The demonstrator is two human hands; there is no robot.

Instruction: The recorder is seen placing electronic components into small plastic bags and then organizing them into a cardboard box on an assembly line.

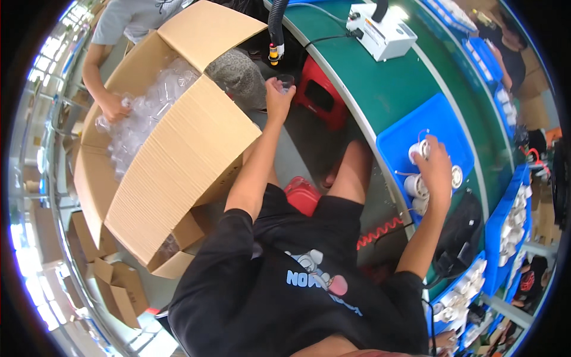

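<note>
My left hand is raised between the big carton and the bench, its fingers closed on a clear plastic cup-like piece. Just above it hangs a black hose with a yellow-tipped nozzle, apart from the piece. Over the blue tray on the bench, my right hand has its fingers wrapped round a white round part with a thin wire. Several similar white parts lie in the tray beside and below that hand.
A large open carton full of clear plastic pieces stands at left; another person's hand reaches into it. The green bench carries a white box-shaped device and a black bag-like thing. Red stools stand below.
</note>
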